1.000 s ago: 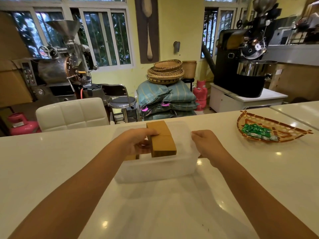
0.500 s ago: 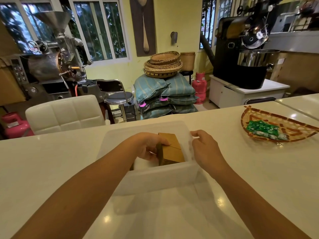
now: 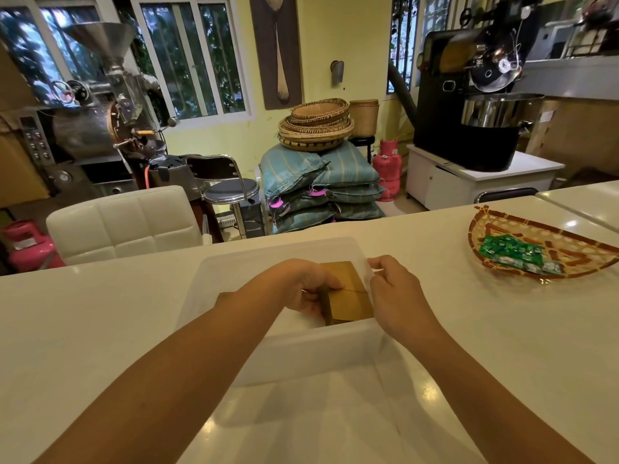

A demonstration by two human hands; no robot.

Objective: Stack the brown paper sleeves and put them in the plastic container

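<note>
A stack of brown paper sleeves [image 3: 348,298] sits low inside the translucent plastic container [image 3: 301,356] on the white counter, toward its right side. My left hand [image 3: 304,284] reaches into the container and grips the stack along its left edge, thumb on top. My right hand [image 3: 392,289] rests at the container's right rim with its fingers curled on the edge. Part of another brown piece [image 3: 222,294] shows behind my left forearm.
A woven basket [image 3: 569,259] with green wrapped sweets sits on the counter at the right. A white padded chair [image 3: 124,222] stands behind the counter's far edge. Coffee roasters, stacked sacks and baskets fill the room beyond.
My left hand has lowered the sleeve stack from above the container down inside it. My right hand stayed at the right rim. The view has come closer to the container.
</note>
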